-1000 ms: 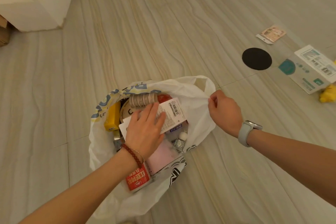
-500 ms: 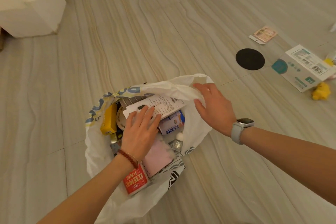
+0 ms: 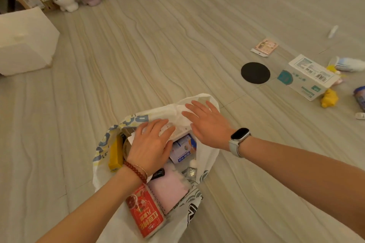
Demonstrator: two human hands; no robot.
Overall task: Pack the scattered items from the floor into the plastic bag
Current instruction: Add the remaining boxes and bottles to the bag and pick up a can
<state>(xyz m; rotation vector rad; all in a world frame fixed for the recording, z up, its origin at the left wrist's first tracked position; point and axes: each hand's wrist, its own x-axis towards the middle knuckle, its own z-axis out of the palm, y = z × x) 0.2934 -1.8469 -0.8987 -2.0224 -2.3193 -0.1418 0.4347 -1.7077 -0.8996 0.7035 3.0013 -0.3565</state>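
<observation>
The plastic bag point(image 3: 205, 156) lies open on the pale wood-grain floor point(image 3: 138, 55), already holding a red carton point(image 3: 145, 211) and pink notebook point(image 3: 167, 189). Left hand point(image 3: 150, 144) and right hand point(image 3: 207, 124) rest flat, fingers straight, gripping nothing. To the right (well apart) lie a black disc point(image 3: 255, 73), white box point(image 3: 308, 77) and yellow toy point(image 3: 328, 98).

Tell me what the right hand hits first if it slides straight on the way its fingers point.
The right hand points up and left over the plastic bag; past the bag's rim only bare floor shows, so the way looks free, though depth is unclear.
</observation>
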